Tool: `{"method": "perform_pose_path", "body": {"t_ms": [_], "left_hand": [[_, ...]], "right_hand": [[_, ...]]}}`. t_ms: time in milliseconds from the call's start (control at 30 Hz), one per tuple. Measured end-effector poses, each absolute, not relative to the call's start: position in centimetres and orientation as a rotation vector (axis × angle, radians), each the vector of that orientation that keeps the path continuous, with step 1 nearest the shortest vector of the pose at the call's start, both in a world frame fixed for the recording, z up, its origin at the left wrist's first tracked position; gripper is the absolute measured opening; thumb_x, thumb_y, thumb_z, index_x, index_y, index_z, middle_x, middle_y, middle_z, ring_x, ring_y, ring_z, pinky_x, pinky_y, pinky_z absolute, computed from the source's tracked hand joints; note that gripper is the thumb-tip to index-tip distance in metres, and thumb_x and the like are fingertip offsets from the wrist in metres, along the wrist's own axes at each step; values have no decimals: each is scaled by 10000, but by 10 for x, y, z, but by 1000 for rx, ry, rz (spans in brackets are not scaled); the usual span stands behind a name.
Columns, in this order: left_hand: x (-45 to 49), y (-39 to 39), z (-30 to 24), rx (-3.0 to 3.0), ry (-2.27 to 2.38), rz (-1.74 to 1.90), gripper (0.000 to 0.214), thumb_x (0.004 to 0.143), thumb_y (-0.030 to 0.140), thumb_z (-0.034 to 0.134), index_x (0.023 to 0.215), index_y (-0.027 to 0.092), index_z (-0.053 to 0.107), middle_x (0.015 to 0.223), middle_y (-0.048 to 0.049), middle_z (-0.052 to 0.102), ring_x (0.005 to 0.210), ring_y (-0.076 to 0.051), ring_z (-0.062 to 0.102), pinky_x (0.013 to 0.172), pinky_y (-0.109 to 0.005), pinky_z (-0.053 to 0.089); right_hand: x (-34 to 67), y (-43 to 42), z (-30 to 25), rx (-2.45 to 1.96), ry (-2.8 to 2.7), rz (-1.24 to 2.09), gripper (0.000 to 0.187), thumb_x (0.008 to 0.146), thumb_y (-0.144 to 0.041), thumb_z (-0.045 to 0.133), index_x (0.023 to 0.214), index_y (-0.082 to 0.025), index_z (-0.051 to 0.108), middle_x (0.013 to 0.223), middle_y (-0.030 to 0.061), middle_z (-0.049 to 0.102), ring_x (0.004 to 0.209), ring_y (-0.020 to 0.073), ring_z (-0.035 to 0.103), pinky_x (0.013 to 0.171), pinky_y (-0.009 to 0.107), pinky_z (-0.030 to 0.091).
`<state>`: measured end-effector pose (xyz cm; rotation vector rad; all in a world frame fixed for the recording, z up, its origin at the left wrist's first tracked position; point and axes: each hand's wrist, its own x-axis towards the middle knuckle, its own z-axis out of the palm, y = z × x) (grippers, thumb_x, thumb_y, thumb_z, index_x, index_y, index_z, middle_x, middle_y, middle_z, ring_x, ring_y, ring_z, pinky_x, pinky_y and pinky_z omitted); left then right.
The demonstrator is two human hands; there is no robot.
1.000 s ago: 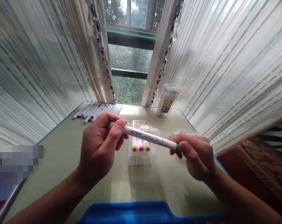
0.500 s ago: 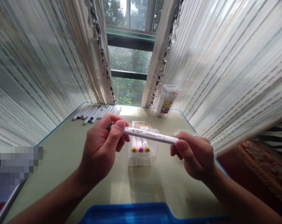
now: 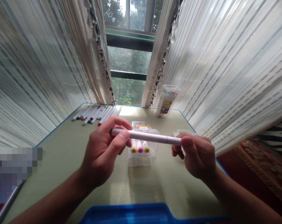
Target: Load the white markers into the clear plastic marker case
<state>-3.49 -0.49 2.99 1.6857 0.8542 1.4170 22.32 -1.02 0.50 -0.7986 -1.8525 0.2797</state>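
Note:
Both my hands hold one white marker point(image 3: 147, 136) with a green end cap, level above the table. My left hand point(image 3: 103, 152) pinches its left end between thumb and fingers. My right hand point(image 3: 197, 155) grips its right end, fingers closed. Just behind and below the marker lies a clear plastic case point(image 3: 143, 157) with three markers inside, their caps yellow, pink and yellow.
A row of several loose markers point(image 3: 95, 112) lies at the table's far left. A second marker box point(image 3: 166, 101) stands upright at the far right by the curtain. A clear lid point(image 3: 178, 133) lies behind my right hand. A blue tray point(image 3: 131, 214) sits at the near edge.
The marker has turned from slanting down to the right to nearly level, and rolled so its printed label no longer faces me. My right hand has covered the right end cap.

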Motion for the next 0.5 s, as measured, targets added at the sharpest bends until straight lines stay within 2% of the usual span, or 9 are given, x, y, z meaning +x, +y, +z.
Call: {"method": "perform_pose_path", "body": {"t_ms": [200,500], "left_hand": [[-36,-5,27,1720,853,1401,103,1024,234,568,1010,207,667,682,36,658,568,-114,505,509,-230,400],[-35,-5,28,1724,877,1408,112,1020,228,565,990,193,668,644,54,612,539,-91,493,495,-216,384]], "right_hand": [[224,-11,4,-818,-1819,333,424,1120,-344,486,752,-197,637,618,-14,626,481,89,540,466,220,391],[224,-12,1,-842,-1768,455,188,1094,-331,535,993,-220,648,697,-28,666,502,92,528,465,212,396]]}}
